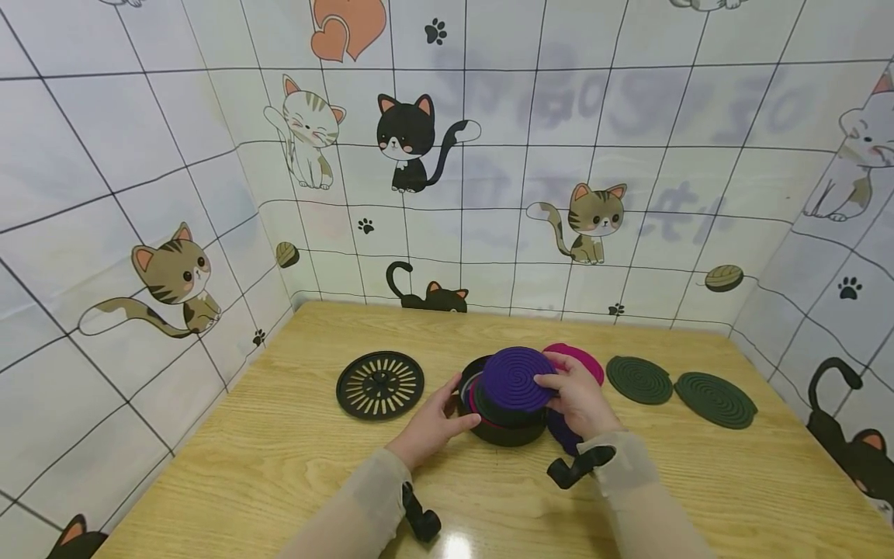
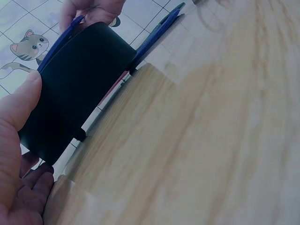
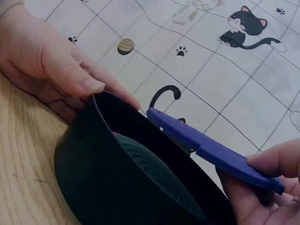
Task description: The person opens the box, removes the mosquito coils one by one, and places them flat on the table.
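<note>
My left hand (image 1: pixel 434 421) steadies a round black coaster holder (image 1: pixel 508 437), its thumb on the rim and its fingers along the outer side. In my right hand (image 1: pixel 581 397) a purple spiral coaster (image 1: pixel 519 379) is pinched by its right edge. This coaster is tilted over the holder's opening, as the purple coaster (image 3: pixel 206 145) in the right wrist view also shows. Inside the holder lies a green spiral coaster (image 3: pixel 157 161), with a sliver of magenta at its edge. The left wrist view shows the holder's dark outer wall (image 2: pixel 82 79) and small feet.
A black slotted disc (image 1: pixel 380 380) with a central knob lies left of the holder. To the right are a magenta coaster (image 1: pixel 588 362), another purple coaster (image 1: pixel 561 435) partly hidden by my right hand, and two green coasters (image 1: pixel 639 380). A cat-patterned wall covering borders the wooden table (image 1: pixel 279 466).
</note>
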Action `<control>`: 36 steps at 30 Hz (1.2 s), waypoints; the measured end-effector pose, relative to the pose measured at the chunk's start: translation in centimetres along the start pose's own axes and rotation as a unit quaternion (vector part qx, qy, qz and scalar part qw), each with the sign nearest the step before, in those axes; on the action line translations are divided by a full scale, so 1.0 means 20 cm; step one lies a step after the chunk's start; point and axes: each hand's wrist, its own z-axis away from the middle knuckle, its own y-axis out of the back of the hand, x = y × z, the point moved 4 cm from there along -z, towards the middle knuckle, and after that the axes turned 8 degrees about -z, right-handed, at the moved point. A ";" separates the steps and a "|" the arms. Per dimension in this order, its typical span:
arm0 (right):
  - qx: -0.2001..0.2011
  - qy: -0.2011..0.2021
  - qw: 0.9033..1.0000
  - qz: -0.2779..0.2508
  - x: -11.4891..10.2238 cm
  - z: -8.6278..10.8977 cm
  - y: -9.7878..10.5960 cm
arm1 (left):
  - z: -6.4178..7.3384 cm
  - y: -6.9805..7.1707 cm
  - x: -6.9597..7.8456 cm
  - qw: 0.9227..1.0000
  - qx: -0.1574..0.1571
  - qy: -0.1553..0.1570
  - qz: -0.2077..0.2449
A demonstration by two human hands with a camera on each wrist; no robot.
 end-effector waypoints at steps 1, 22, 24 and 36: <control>-0.003 -0.002 1.000 -0.009 0.00 0.00 0.02 | 0.00 0.00 0.00 1.000 0.000 0.001 -0.001; -0.011 -0.021 0.997 -0.069 -0.07 0.11 0.41 | -0.01 0.00 -0.02 1.000 0.009 0.001 -0.014; -0.015 -0.021 0.996 -0.080 -0.07 0.12 0.45 | 0.00 0.00 -0.02 1.000 0.009 0.001 -0.015; -0.018 -0.020 0.995 -0.093 -0.08 0.18 0.65 | -0.01 0.00 -0.03 1.000 0.010 0.001 -0.029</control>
